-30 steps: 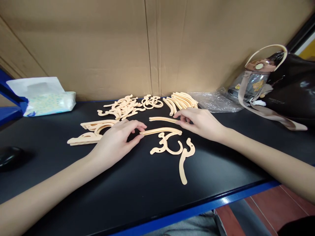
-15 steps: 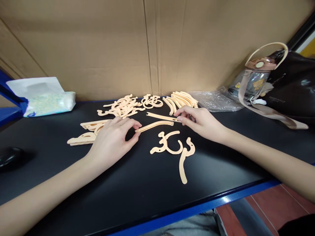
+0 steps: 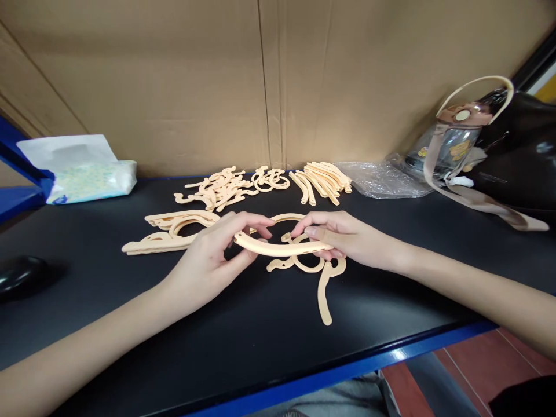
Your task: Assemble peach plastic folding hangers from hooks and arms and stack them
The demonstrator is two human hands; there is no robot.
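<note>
A curved beige strip (image 3: pixel 282 249) is held up above the table between both hands. My left hand (image 3: pixel 234 240) grips its left end between thumb and fingers. At the right end, my right hand (image 3: pixel 332 234) pinches the same strip. Behind it, another curved strip (image 3: pixel 289 217) lies on the black table, partly hidden by the fingers. Below my hands are loose beige pieces: a hooked one (image 3: pixel 280 264), a ring-like curve (image 3: pixel 308 267) partly covered by the held strip, and a curved arm (image 3: pixel 324 298) touching a small hook.
Assembled-looking beige pieces (image 3: pixel 158 243) lie left of my left hand. Farther back are piles of hooked parts (image 3: pixel 221 188), rings (image 3: pixel 271 179) and curved strips (image 3: pixel 324 179). A tissue pack (image 3: pixel 91 176), black mouse (image 3: pixel 21 275), plastic bag (image 3: pixel 382 179) and bottle (image 3: pixel 460 142) stand around.
My right hand has moved down and nearer with a strip, which is now raised and turned. My left hand has shifted right and taken its left end, leaving the other strip on the table.
</note>
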